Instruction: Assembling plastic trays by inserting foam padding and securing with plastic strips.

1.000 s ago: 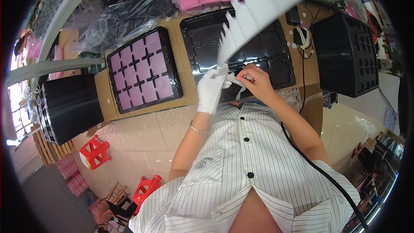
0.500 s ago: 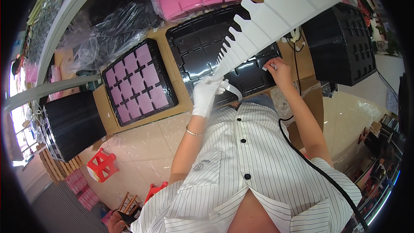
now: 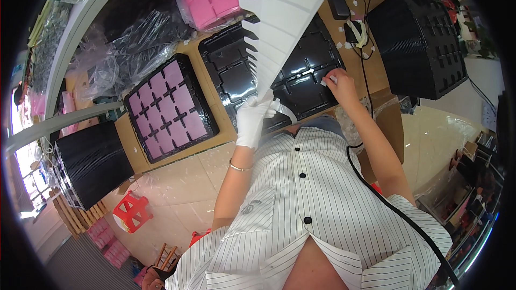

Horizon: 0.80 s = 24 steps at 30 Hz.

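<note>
Brown cardboard (image 3: 380,74) covers the workbench, where a wide black plastic tray (image 3: 236,79) lies flat. Left of the wide tray is a second black tray (image 3: 202,98) filled with mauve pads (image 3: 162,111); behind the wide tray, plastic-wrapped pink pads (image 3: 207,1); right of it, white scraps (image 3: 339,45).

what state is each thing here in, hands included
left hand, gloved, closed on the white notched strip
right hand, bare, pinching a small white piece
white notched strip, gripped at one end
front black tray, partly hidden behind white notched strip
left black tray, loaded with mauve pads
pink pads, bagged
right stack of black trays, nested
left stack of black trays, nested
red stool, on the floor
</note>
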### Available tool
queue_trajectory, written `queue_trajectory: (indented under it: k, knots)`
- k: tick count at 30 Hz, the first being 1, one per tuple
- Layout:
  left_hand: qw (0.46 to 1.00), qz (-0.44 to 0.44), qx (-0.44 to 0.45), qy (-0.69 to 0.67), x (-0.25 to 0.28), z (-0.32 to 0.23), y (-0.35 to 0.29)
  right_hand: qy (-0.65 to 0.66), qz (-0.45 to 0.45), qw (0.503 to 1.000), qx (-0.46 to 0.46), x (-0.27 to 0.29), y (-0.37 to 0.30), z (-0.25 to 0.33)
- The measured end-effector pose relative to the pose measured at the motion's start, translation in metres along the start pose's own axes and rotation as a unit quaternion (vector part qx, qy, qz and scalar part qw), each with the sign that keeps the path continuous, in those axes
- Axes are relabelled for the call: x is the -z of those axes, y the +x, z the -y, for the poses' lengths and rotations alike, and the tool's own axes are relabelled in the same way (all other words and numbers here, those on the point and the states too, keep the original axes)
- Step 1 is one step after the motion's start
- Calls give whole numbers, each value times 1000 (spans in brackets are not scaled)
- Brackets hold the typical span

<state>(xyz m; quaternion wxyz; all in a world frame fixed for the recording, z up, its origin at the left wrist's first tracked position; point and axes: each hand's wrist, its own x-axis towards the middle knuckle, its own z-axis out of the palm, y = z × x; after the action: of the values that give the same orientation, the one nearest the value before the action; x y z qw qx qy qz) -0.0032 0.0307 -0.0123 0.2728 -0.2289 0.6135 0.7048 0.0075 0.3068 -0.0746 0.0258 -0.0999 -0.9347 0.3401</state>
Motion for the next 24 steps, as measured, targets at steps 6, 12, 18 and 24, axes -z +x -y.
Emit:
queue_trajectory:
  k: [6,12,18,24]
  knots:
    - [1000,20,-5,-11,0,3,3,5,-13,1000,4,-5,-1,-3]
    - [1000,9,-4,-13,3,3,3,38,-15,999,31,-4,-5,-4]
    - [1000,26,-1,-9,0,6,7,137,138,977,82,25,-12,-7]
    - [995,27,14,100,-11,-6,-3,504,-95,831,-216,74,-57,-83]
